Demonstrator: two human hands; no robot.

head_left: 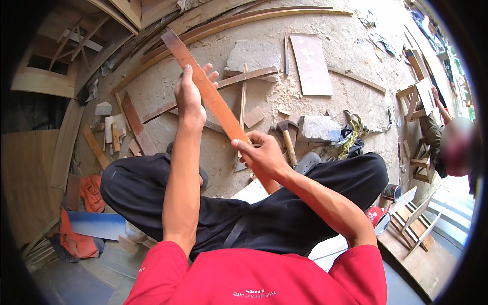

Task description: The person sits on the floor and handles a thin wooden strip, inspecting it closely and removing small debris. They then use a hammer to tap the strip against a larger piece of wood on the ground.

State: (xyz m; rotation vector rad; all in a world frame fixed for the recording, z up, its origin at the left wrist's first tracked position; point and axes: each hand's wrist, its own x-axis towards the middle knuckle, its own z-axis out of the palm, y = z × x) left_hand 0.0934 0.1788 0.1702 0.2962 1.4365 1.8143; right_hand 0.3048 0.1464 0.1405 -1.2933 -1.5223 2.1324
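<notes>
Wooden strip (211,96): long, flat, reddish-brown, held in the air above the lap and the sawdust-covered floor (335,56), running from upper left down to the right. Judged light and stiff, thin enough to flex slightly if loaded mid-span; sawn edges probably rough, so little slip. Best gripped near each end across the flat faces, as here.

Left hand (189,96): arm stretched forward, palm against the strip's upper part, fingers (209,71) curled over the far edge, closed on it.

Right hand (262,152): elbow bent, wrist near the knee, fingers pinched tight on the lower end.

A hammer (287,133) lies on the floor just beyond the right hand, beside a stone block (317,128).
</notes>
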